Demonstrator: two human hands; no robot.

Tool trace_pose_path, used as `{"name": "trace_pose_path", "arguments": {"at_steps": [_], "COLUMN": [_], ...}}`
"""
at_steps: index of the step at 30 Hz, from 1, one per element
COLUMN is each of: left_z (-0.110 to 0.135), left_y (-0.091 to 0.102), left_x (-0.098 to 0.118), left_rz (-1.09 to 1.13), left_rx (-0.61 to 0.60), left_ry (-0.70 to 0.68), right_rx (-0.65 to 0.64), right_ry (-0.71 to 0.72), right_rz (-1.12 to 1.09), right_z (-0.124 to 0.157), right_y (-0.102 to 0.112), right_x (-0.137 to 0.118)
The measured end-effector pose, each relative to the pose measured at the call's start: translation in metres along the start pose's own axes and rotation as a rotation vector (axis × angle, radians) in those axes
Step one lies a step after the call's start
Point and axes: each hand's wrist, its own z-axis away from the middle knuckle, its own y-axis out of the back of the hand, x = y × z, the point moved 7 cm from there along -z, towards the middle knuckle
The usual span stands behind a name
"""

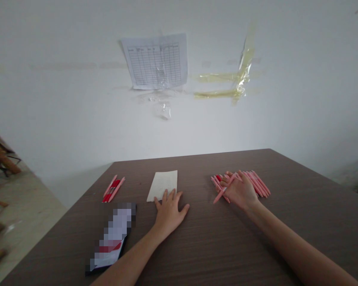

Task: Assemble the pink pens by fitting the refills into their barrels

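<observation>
My left hand (169, 211) lies flat on the dark wooden table (214, 246) with fingers spread, its fingertips on the near edge of a small white paper sheet (163, 184). My right hand (239, 191) rests on a pile of several pink pens (256, 182), and its fingers are closed round one pink pen (221, 194) that sticks out to the left. A few red and pink pens (113, 188) lie together at the left of the paper.
A flat dark packet with a blurred label (111, 238) lies near the table's front left. A printed table sheet (155, 61) and strips of yellowed tape (235, 79) hang on the white wall behind. Wooden furniture (0, 159) stands at the far left on the floor.
</observation>
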Motion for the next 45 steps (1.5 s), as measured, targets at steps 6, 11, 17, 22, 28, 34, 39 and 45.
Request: {"name": "trace_pose_path", "arguments": {"at_steps": [6, 11, 17, 22, 28, 34, 39, 45], "left_z": [0.001, 0.001, 0.001, 0.002, 0.002, 0.001, 0.002, 0.001], "left_y": [0.001, 0.001, 0.001, 0.002, 0.003, 0.003, 0.004, 0.003], "left_x": [0.001, 0.001, 0.001, 0.001, 0.002, 0.003, 0.004, 0.003], "left_rz": [0.012, 0.004, 0.015, 0.025, 0.027, 0.007, -0.011, -0.009], "left_rx": [-0.001, -0.012, 0.013, 0.032, 0.032, 0.028, 0.017, 0.027], "left_ry": [-0.012, -0.015, -0.029, -0.037, -0.044, -0.046, -0.043, -0.047], "right_rx": [0.023, 0.026, 0.099, 0.246, 0.190, 0.069, 0.141, 0.081], "right_ry": [0.030, 0.026, 0.078, 0.332, 0.631, 0.638, 0.623, 0.592], "right_rz": [0.031, 0.064, 0.307, 0.808, 1.428, 1.614, 1.665, 1.937], "right_z": [0.000, 0.000, -0.006, -0.009, -0.002, -0.004, -0.009, -0.015], "right_y": [0.004, 0.007, 0.017, 0.026, 0.007, 0.003, 0.013, 0.015], "right_x": [-0.004, -0.005, -0.009, -0.029, -0.040, -0.031, -0.030, -0.014]}}
